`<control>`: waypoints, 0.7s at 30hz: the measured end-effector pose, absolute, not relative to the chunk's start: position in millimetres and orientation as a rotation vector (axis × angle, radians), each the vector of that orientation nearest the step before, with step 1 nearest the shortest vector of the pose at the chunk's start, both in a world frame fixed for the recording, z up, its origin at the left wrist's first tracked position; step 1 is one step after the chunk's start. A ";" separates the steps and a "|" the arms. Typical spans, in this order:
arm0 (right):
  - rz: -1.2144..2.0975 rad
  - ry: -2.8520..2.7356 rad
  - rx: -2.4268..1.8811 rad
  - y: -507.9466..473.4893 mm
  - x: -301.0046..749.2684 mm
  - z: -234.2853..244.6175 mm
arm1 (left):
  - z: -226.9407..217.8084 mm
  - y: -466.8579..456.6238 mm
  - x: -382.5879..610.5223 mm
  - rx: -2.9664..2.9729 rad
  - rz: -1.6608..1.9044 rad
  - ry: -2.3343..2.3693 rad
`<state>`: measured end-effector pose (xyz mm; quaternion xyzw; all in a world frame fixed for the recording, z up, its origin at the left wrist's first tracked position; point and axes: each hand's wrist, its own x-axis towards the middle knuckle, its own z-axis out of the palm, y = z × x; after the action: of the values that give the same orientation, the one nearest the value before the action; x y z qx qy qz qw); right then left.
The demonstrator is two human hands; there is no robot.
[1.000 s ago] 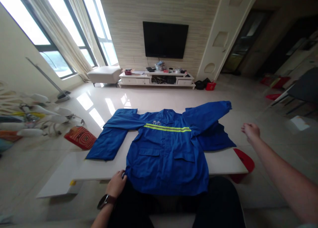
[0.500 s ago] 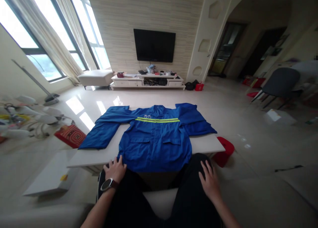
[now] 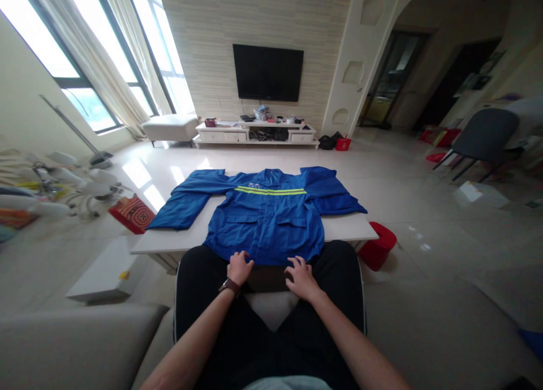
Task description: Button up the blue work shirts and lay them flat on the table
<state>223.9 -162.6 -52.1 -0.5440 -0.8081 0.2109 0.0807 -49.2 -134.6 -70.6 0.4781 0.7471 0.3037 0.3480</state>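
A blue work jacket [image 3: 267, 226] with a yellow-green reflective stripe across the chest lies spread out, front side up, on a white table [image 3: 169, 241]. Its collar points away from me, and both sleeves reach out to the sides with their lower parts folded back. My left hand [image 3: 240, 268], a watch on its wrist, is at the jacket's near hem with fingers loosely bent and nothing visible in them. To its right, by the same hem, my right hand [image 3: 302, 278] has its fingers apart. Whether the fingertips touch the cloth is hard to tell.
A red stool [image 3: 377, 247] stands at the table's right end. On the left are a white box [image 3: 102, 274] and a red patterned bag [image 3: 132, 213]. A sofa [image 3: 85, 339] is beside me. Farther off are a TV stand [image 3: 220, 134] and a grey chair [image 3: 487, 132].
Both hands have left my thighs and moved inward to the jacket's near hem. The view has shifted a little; the jacket lies as before.
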 end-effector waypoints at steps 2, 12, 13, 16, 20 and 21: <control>0.702 -2.480 -1.543 -157.3 201.8 -61.5 | -87.2 -135.0 -29.8 1.043 0.818 1.844; 0.802 -2.561 -1.480 -158.6 189.7 -87.5 | -119.0 -127.3 -22.1 0.433 1.063 1.560; 0.793 -2.559 -1.470 -158.9 187.0 -86.7 | -119.5 -127.0 -21.3 0.409 1.095 1.535; 0.752 -2.551 -1.395 -157.6 173.1 -82.8 | -119.9 -128.5 -16.1 0.384 1.183 1.464; 0.774 -2.451 -1.330 -152.6 151.8 -82.8 | -118.1 -133.0 -13.3 0.418 1.242 1.391; 0.787 -2.427 -1.313 -151.7 148.0 -84.9 | -117.3 -134.2 -14.3 0.431 1.247 1.381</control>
<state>148.0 -151.7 -84.9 -0.4535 -0.8379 0.2719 0.1357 -14.3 -134.2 -117.3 0.1843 0.5902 0.5329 0.5777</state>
